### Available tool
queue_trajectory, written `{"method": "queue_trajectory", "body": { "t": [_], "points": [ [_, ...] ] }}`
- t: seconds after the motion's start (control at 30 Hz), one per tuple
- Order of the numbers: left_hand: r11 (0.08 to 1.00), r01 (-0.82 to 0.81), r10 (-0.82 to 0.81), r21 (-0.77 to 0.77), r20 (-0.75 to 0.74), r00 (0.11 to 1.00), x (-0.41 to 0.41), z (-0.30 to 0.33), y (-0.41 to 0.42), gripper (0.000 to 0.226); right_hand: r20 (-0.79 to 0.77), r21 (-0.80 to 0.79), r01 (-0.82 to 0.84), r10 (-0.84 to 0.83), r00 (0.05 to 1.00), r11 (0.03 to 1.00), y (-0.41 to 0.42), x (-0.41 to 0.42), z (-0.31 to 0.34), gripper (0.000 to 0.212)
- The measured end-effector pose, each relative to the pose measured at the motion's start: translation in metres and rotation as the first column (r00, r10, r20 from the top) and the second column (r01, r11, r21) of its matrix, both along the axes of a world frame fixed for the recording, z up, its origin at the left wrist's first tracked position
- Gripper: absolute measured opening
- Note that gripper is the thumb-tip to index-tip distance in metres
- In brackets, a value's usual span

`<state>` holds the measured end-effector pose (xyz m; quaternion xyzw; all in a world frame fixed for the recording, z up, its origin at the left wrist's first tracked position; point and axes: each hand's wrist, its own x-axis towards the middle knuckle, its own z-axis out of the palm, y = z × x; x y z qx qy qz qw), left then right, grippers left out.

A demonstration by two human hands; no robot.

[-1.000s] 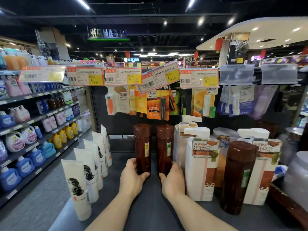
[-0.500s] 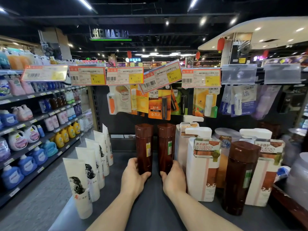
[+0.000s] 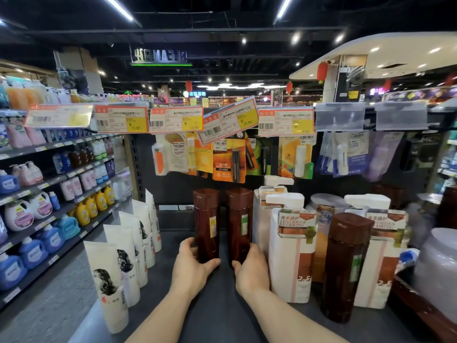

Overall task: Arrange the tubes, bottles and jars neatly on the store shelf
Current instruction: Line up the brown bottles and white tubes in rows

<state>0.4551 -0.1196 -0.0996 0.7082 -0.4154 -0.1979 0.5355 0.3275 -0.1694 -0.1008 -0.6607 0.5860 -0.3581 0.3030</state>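
Two tall brown bottles stand upright side by side at the back middle of the grey shelf [image 3: 222,315]. My left hand [image 3: 191,267] grips the base of the left brown bottle [image 3: 206,219]. My right hand [image 3: 251,269] grips the base of the right brown bottle [image 3: 238,219]. A row of white tubes [image 3: 111,280] with a dark-haired figure runs along the shelf's left edge. A third brown bottle [image 3: 346,266] stands in front at the right, among white pump bottles [image 3: 291,253].
Price tags [image 3: 175,120] and hanging carded packs [image 3: 227,159] fill the rail above the bottles. A translucent lidded jar [image 3: 437,273] sits at the far right by a brown ledge [image 3: 420,308]. Across the aisle on the left are shelves of detergent bottles [image 3: 37,243].
Both hands stay on the two brown bottles, which hold their places. Only the camera has shifted slightly.
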Motion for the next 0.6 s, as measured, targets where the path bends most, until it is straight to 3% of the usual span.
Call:
{"method": "queue_trajectory", "body": {
  "t": [0.17,0.27,0.33,0.43,0.6],
  "points": [
    [0.975,-0.126,0.134,-0.180,0.033,0.990,-0.026,0.023,0.023,0.078,0.083,0.108,-0.197,0.189,0.979,0.974,0.032,-0.021,0.017,0.069],
    [0.956,-0.075,0.065,-0.283,-0.045,0.997,-0.063,0.039,0.040,0.064,0.253,0.094,-0.324,0.292,0.922,0.941,0.066,-0.067,0.031,0.058],
    [0.949,-0.004,-0.013,-0.316,-0.051,0.999,-0.093,0.050,0.049,0.058,0.334,0.041,-0.279,0.250,0.909,0.959,0.084,-0.108,0.038,0.042],
    [0.940,0.129,-0.144,-0.315,-0.025,0.989,-0.138,0.060,0.054,0.053,0.315,-0.076,-0.115,0.134,0.940,0.990,0.094,-0.167,0.051,0.023],
    [0.929,0.264,-0.281,-0.259,-0.029,0.959,-0.198,0.057,0.049,0.055,0.249,-0.167,0.071,-0.028,0.968,0.983,0.079,-0.221,0.051,0.034]
  ]
}}
